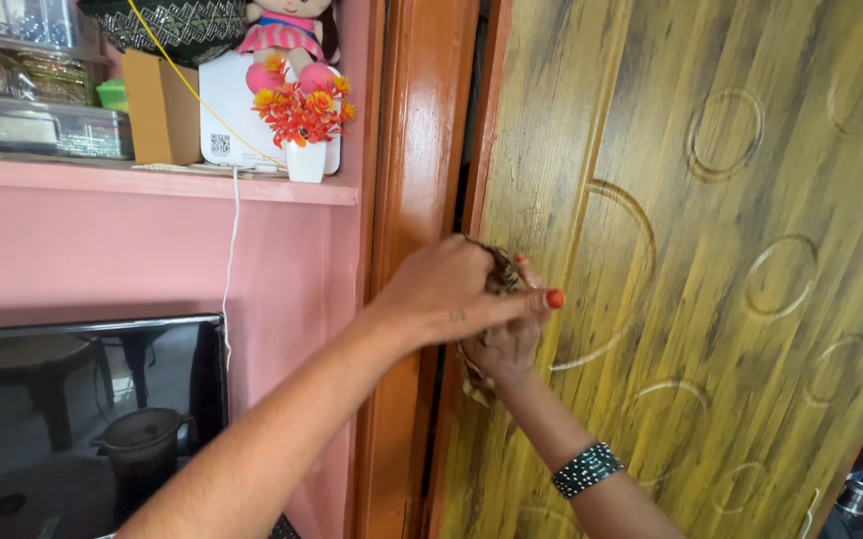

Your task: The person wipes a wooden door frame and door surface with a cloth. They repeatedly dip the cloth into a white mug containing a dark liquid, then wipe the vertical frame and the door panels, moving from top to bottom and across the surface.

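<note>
— What sort of place is this?

— A home, a lived-in room. A pink-painted wall (pixel 102 250) carries a pink shelf (pixel 152 182) with a small white vase of orange artificial flowers (pixel 301 125), a soft doll in a pink dress (pixel 289 40) and clear plastic storage boxes (pixel 32 125).

— Anything else?

— A dark flat television screen (pixel 82 419) sits below on the left, and a yellow-brown wooden door with carved rings (pixel 711 250) in a glossy orange-brown frame (pixel 411 150) fills the right.

Yellow-brown door (pixel 711 250), pink wall (pixel 132 250).
</note>
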